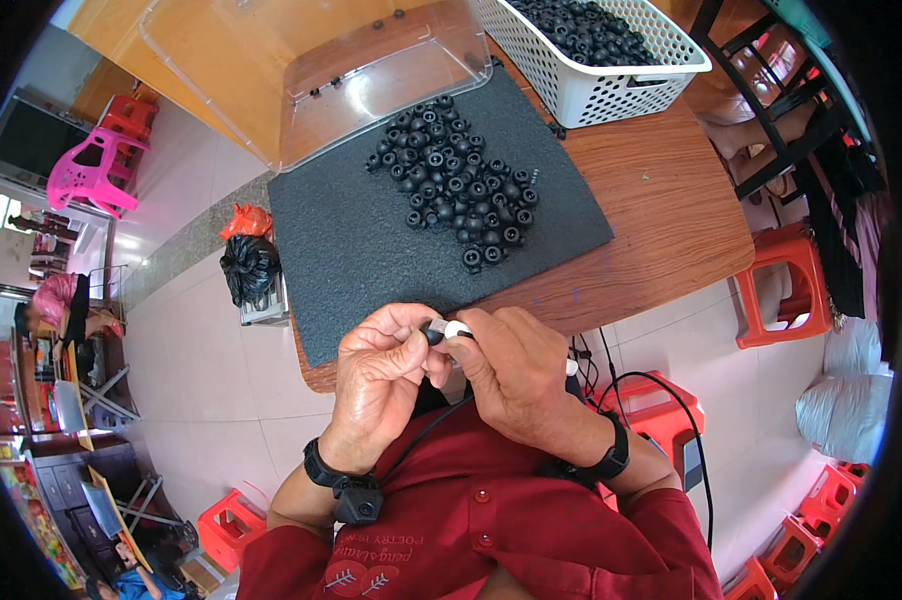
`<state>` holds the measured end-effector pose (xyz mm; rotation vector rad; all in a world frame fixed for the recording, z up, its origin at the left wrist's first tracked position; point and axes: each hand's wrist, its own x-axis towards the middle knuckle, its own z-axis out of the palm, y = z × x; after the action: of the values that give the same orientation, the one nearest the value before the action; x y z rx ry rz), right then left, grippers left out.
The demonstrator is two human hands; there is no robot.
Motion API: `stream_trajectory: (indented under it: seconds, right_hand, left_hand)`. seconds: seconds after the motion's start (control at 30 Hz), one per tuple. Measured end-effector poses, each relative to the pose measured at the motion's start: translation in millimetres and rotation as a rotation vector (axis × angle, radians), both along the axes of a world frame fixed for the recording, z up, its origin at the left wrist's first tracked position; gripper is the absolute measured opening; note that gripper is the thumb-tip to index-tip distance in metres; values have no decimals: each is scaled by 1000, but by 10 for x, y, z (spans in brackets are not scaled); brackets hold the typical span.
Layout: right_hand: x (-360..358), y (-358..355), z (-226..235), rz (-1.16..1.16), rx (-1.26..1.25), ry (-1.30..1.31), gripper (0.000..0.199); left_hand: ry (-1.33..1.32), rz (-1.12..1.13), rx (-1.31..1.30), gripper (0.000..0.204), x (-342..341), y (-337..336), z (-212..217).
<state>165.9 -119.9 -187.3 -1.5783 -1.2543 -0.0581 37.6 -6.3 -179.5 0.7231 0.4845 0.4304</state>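
My left hand (379, 375) pinches a small round black part (432, 335) between thumb and fingertips, just past the near edge of the table. Closed around a small tool with a white section (457, 329), my right hand (516, 365) meets the left one. A short pale tip of that tool touches or nearly touches the black part; the fingers hide most of the rest. Beyond both hands, a heap of similar black hollow, rounded parts (461, 180) lies on a dark grey mat (341, 260).
A clear plastic bin (281, 120) lies tipped at the mat's far edge, a few black parts inside. At the far right of the wooden table (661, 200) stands a white perforated basket (621, 90) full of black parts. Red stools (786, 285) and black cables (671, 390) are on the right.
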Motion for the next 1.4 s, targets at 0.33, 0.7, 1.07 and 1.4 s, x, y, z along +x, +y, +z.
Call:
stream_trajectory:
  seconds: [0.33,0.7,1.07,1.4]
  right_hand:
    - [-1,8,16,-84,33,-161,36]
    - [31,-8,-53,-120,56,-291,37]
    - [79,23,-110,-114,51,-337,28]
    - [73,-60,-55,-3,31,-189,25]
  left_hand:
    - [44,22,139,27,-17,-48,24]
    - [79,59,95,29,-11,-126,1]
    - [104,45,7,31,-40,-164,-86]
    - [92,-6,-65,27,1,-153,-2]
